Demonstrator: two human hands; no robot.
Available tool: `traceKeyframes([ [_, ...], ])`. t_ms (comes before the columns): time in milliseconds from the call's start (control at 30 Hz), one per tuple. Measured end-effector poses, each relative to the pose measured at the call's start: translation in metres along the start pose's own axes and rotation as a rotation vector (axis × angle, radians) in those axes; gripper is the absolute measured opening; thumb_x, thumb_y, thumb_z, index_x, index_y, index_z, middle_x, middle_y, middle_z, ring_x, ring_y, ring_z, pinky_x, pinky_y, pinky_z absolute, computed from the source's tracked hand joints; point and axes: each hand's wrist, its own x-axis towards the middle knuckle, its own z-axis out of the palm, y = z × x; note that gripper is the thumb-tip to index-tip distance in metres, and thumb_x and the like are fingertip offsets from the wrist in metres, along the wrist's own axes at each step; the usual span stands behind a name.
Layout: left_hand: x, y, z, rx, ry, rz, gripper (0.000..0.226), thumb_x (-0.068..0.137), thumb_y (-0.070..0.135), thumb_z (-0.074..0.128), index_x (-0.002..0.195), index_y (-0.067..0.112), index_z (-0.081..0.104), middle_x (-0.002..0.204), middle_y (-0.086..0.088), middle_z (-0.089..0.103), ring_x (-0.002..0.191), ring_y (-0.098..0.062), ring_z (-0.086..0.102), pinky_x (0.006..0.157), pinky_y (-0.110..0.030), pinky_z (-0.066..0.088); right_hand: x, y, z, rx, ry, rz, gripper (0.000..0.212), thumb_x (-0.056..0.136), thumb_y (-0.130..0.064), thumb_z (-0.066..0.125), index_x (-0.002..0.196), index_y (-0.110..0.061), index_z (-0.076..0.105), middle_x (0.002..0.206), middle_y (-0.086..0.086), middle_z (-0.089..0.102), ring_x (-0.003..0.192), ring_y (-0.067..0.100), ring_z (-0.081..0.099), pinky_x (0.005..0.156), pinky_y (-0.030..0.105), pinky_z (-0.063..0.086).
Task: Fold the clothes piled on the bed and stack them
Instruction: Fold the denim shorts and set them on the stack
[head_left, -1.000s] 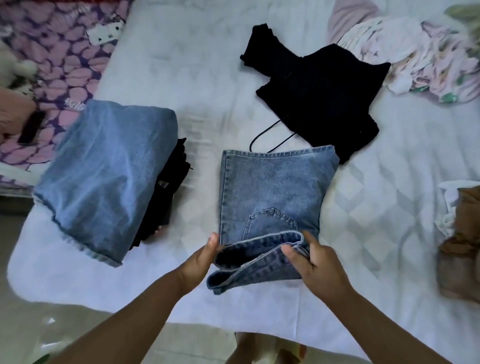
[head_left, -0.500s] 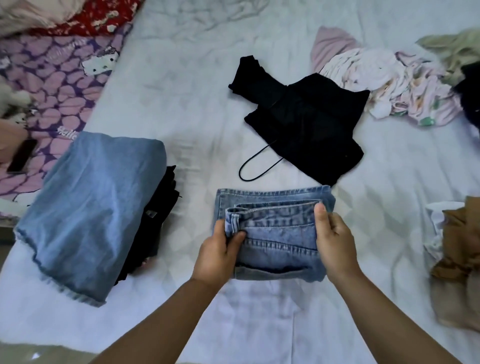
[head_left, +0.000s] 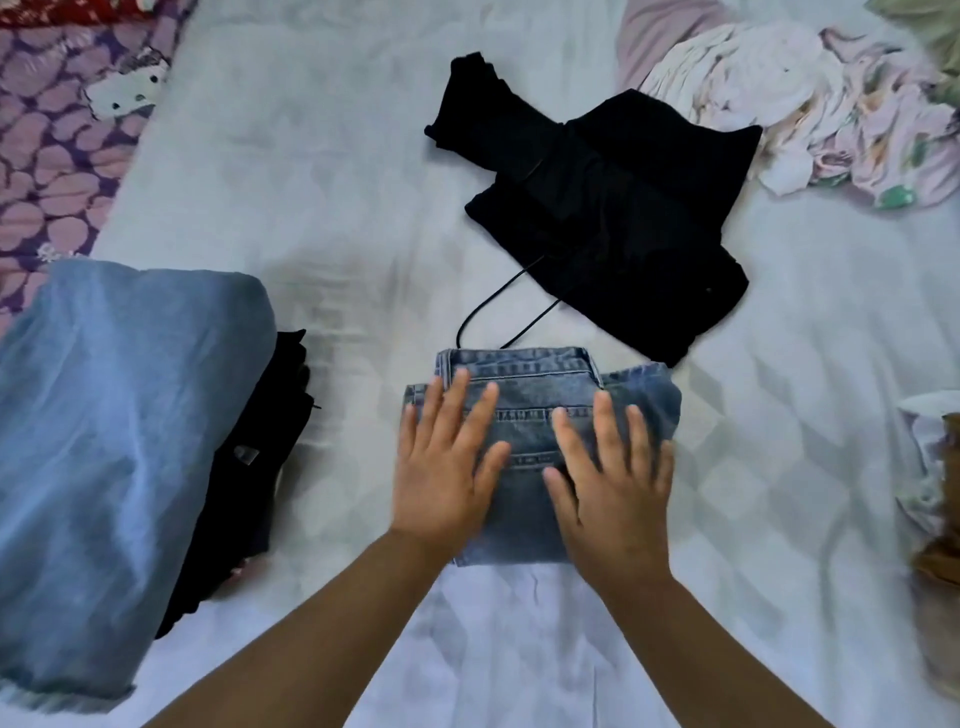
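Observation:
A folded pair of blue jeans (head_left: 535, 384) lies on the white bed sheet (head_left: 337, 182) in front of me. My left hand (head_left: 447, 467) presses flat on its left half, fingers spread and straight. My right hand (head_left: 610, 478) presses flat on its right half the same way. At the left stands a stack with a folded light-blue denim piece (head_left: 114, 441) on top of folded black clothes (head_left: 254, 467). Behind the jeans a black top with thin straps (head_left: 613, 228) lies unfolded.
A heap of pale floral and pink clothes (head_left: 810, 119) lies at the back right. Brown and white garments (head_left: 935, 493) sit at the right edge. A purple patterned blanket (head_left: 52, 145) covers the back left. The bed's near edge runs just below my forearms.
My hands folded the jeans' near end over onto the rest, let go of the fabric, and now press flat on the smaller bundle.

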Motion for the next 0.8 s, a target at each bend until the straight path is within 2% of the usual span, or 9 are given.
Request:
traceKeyframes([
  [100, -0.017, -0.008, 0.039, 0.224, -0.154, 0.1, 0.059, 0.097, 0.059, 0.006, 0.146, 0.031, 0.025, 0.155, 0.0, 0.02, 0.143, -0.023, 0.015, 0.112, -0.048, 0.006, -0.004, 0.008, 0.027, -0.09, -0.223, 0.008, 0.064, 0.098, -0.051, 0.005, 0.132, -0.026, 0.054, 0.146, 0.011, 0.043, 0.131, 0.039, 0.033, 0.098, 0.066, 0.032],
  [233, -0.026, -0.024, 0.069, 0.31, -0.251, 0.067, 0.061, 0.097, 0.059, 0.006, 0.15, 0.031, 0.017, 0.157, 0.0, 0.013, 0.14, -0.027, 0.02, 0.109, -0.052, 0.004, -0.009, 0.019, 0.048, -0.1, -0.292, -0.023, 0.05, 0.094, -0.043, 0.027, 0.14, -0.031, 0.04, 0.153, 0.008, 0.029, 0.138, 0.039, 0.023, 0.103, 0.068, 0.023],
  [333, -0.025, -0.027, 0.065, 0.279, -0.227, 0.047, 0.053, 0.098, 0.056, 0.008, 0.148, 0.038, 0.017, 0.159, 0.004, -0.011, 0.144, -0.024, 0.008, 0.111, -0.049, -0.002, -0.006, 0.019, 0.046, -0.053, -0.199, 0.225, 0.057, 0.094, -0.043, 0.03, 0.149, -0.037, 0.014, 0.157, 0.019, 0.006, 0.143, 0.039, 0.006, 0.108, 0.065, 0.009],
  [400, -0.027, -0.027, 0.058, 0.237, -0.169, -0.081, 0.049, 0.097, 0.059, 0.009, 0.144, 0.049, 0.017, 0.159, 0.004, -0.013, 0.145, -0.028, -0.007, 0.113, -0.05, -0.007, -0.004, 0.019, 0.041, 0.003, -0.246, 0.407, 0.062, 0.097, -0.05, 0.032, 0.144, -0.043, -0.007, 0.155, 0.023, -0.015, 0.143, 0.039, -0.011, 0.11, 0.062, -0.002],
  [467, -0.029, -0.025, 0.051, 0.101, -0.127, -0.287, 0.054, 0.088, 0.069, 0.015, 0.14, 0.058, 0.012, 0.158, -0.002, -0.018, 0.143, -0.034, -0.015, 0.114, -0.049, -0.009, -0.004, 0.021, 0.035, 0.103, -0.318, 0.58, 0.07, 0.092, -0.059, 0.034, 0.14, -0.048, -0.016, 0.153, 0.023, -0.022, 0.143, 0.037, -0.018, 0.112, 0.058, -0.005],
  [533, -0.029, -0.02, 0.042, 0.001, -0.225, -0.473, 0.059, 0.084, 0.072, 0.022, 0.136, 0.062, -0.003, 0.156, -0.009, -0.022, 0.144, -0.036, -0.014, 0.115, -0.044, -0.006, -0.005, 0.018, 0.034, 0.155, -0.365, 0.672, 0.074, 0.091, -0.061, 0.034, 0.142, -0.047, -0.017, 0.155, 0.025, -0.012, 0.144, 0.036, -0.013, 0.113, 0.056, -0.002],
  [600, -0.025, -0.009, 0.035, 0.031, -0.322, -0.543, 0.062, 0.092, 0.063, 0.033, 0.137, 0.056, -0.009, 0.157, -0.015, -0.009, 0.145, -0.033, -0.003, 0.116, -0.041, 0.006, -0.004, 0.01, 0.033, 0.119, -0.342, 0.625, 0.074, 0.093, -0.055, 0.038, 0.147, -0.041, -0.01, 0.151, 0.027, 0.015, 0.142, 0.038, 0.011, 0.112, 0.053, 0.012],
  [667, -0.019, -0.003, 0.03, 0.012, -0.337, -0.556, 0.064, 0.094, 0.053, 0.043, 0.143, 0.055, 0.003, 0.154, -0.016, 0.008, 0.14, -0.033, 0.017, 0.112, -0.04, 0.022, -0.002, 0.006, 0.027, 0.112, -0.258, 0.555, 0.074, 0.093, -0.044, 0.049, 0.15, -0.035, 0.004, 0.13, 0.027, 0.041, 0.124, 0.04, 0.036, 0.103, 0.049, 0.029],
  [800, -0.006, -0.019, 0.011, -0.299, -0.388, -0.568, 0.063, 0.087, 0.038, 0.063, 0.138, 0.054, 0.03, 0.133, -0.009, 0.034, 0.114, -0.032, 0.052, 0.102, -0.035, 0.042, 0.005, 0.01, 0.009, 0.285, -0.331, 0.531, 0.075, 0.093, -0.033, 0.056, 0.15, -0.036, 0.008, 0.123, 0.023, 0.046, 0.114, 0.038, 0.045, 0.093, 0.041, 0.039],
])
